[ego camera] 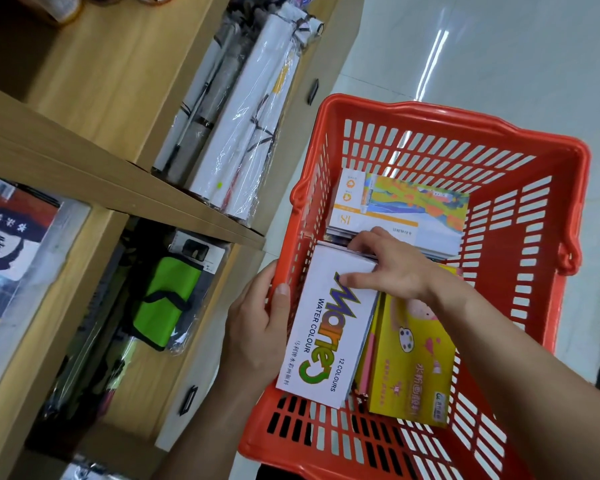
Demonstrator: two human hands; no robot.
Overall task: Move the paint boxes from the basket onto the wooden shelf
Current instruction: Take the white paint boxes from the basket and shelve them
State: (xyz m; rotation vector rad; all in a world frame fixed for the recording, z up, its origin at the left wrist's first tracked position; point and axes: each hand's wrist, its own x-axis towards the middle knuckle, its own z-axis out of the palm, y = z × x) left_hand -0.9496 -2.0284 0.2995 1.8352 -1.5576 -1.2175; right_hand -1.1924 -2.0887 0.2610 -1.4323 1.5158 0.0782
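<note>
A red plastic basket (pixel 520 258) stands on the floor beside the wooden shelf (pixel 94 174). Inside it, a white water colour box (pixel 323 344) with a green and purple logo is gripped by both hands. My left hand (pixel 257 327) clasps its left long edge, thumb on top. My right hand (pixel 388 268) pinches its far end. A yellow paint box (pixel 413 362) leans just right of it. At the basket's far end lies a stack of colourful paint boxes (pixel 406 209).
The shelf's middle level holds wrapped white rolls (pixel 243 133). Below it lie a green pouch (pixel 167 299) and dark packaged goods. A clear bin (pixel 18 244) sits at the left. Pale tiled floor (pixel 499 57) spreads beyond the basket.
</note>
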